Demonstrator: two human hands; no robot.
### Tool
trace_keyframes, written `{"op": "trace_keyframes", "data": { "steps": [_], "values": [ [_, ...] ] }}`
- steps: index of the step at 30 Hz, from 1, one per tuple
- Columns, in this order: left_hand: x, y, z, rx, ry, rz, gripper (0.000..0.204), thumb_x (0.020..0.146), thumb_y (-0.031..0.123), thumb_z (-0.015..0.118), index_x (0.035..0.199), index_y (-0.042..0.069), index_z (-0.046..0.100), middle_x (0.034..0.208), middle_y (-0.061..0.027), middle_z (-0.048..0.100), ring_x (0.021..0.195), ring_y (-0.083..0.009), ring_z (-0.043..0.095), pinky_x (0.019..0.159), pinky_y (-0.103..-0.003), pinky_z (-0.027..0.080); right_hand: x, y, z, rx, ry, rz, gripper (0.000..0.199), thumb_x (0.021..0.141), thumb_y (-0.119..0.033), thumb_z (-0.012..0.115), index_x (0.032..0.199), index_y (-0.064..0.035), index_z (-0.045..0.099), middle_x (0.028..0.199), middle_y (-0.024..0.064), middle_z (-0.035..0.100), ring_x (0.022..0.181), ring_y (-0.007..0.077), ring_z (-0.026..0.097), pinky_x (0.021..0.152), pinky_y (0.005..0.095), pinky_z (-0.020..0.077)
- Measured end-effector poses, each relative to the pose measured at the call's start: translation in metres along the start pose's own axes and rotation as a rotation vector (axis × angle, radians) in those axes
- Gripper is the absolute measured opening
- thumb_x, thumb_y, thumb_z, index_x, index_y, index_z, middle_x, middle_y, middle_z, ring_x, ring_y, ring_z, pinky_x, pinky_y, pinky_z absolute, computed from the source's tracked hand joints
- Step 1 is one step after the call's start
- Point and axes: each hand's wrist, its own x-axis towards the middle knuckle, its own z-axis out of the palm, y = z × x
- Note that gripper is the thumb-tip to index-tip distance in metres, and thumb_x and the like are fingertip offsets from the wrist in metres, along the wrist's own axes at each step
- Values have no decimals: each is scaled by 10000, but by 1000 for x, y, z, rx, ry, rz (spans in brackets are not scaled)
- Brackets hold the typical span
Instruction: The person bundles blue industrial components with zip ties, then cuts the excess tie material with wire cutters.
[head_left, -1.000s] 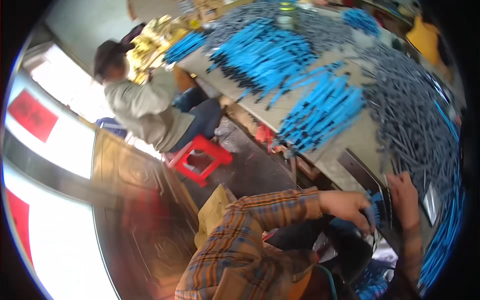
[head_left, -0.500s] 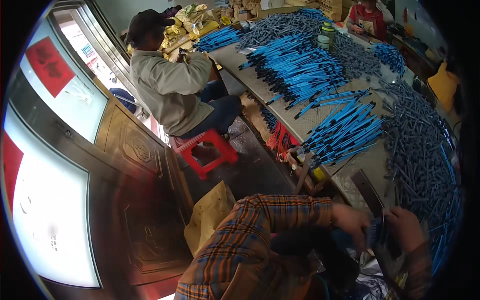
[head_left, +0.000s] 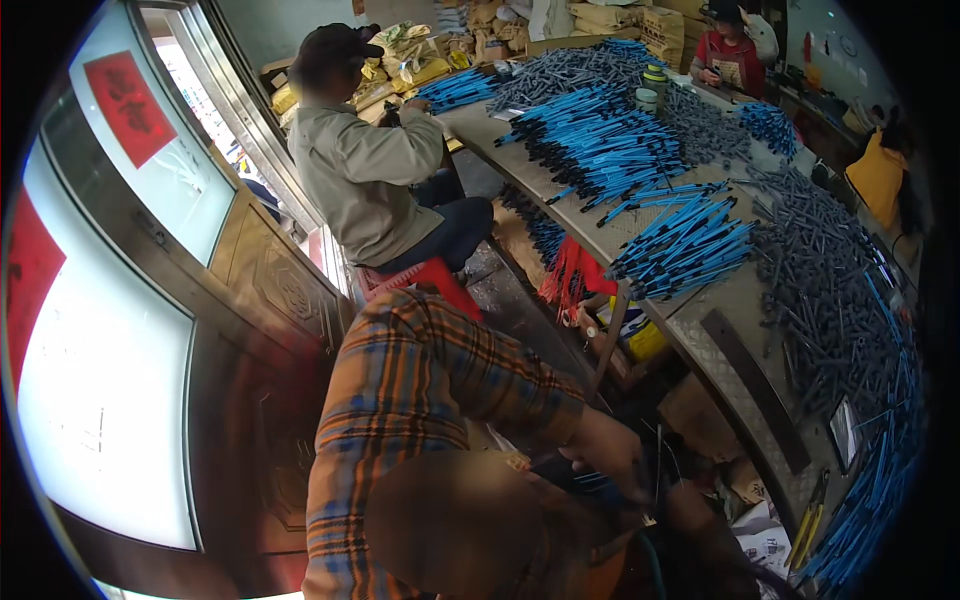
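Grey thin rod [head_left: 658, 462] stands between left hand [head_left: 612, 453] and right hand [head_left: 692, 507], each grip's closure impossible to tell.

At left stands a brown door [head_left: 285, 285] with red paper [head_left: 130, 108] on its glass [head_left: 192, 185]. Yellow sacks [head_left: 415, 62] lie far left, a red stool [head_left: 452, 288] (partly hidden) nearer; an orange cloth [head_left: 876, 182] hangs far right.

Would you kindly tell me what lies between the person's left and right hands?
In the head view, thin rod-like pieces show between the left hand and the blurred right hand; what they are is too unclear to tell.
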Motion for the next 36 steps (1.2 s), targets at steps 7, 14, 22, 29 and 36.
{"op": "trace_keyframes", "data": {
  "steps": [7, 14, 22, 29, 36],
  "values": [
    [2, 4, 11, 655, 279, 703, 252, 818, 265, 624, 908, 31, 650, 1044, -147, 604, 991, -265, 532, 798, -372, 436, -19, -12, 16, 359, -242, 26, 443, 738, -233, 697, 1089, -24, 527, 989, 119, 605, 942, 230, 600, 796, 341, 474],
    [50, 3, 47, 134, 251, 1172, 184, 798, 182, 631, 843, 5, 615, 1135, -168, 483, 1012, -309, 498, 851, -431, 392, -15, -15, 30, 574, 215, -46, 464, 757, -228, 684, 1126, -14, 502, 1042, 108, 574, 983, 203, 566, 828, 334, 458],
    [65, 3, 20, 438, 642, 727, 260, 811, 238, 612, 969, 31, 597, 1066, -125, 480, 958, -292, 490, 816, -396, 387, 0, 12, 41, 786, 726, -146, 489, 778, -222, 670, 1168, -3, 473, 1104, 95, 538, 1030, 172, 528, 865, 326, 439],
    [75, -7, 22, 568, 860, 814, 315, 760, 278, 635, 959, 38, 593, 984, -122, 509, 935, -307, 494, 815, -411, 360, 16, 26, 74, 843, 847, 10, 489, 788, -202, 655, 1184, 0, 450, 1132, 106, 515, 1038, 183, 525, 871, 325, 438],
    [47, -13, 49, 603, 875, 881, 325, 752, 269, 641, 971, 34, 587, 964, -120, 507, 960, -299, 471, 842, -419, 326, 2, -33, 99, 830, 994, 146, 472, 799, -181, 636, 1186, 1, 437, 1150, 118, 501, 1041, 190, 524, 867, 319, 438]
  ]
}}
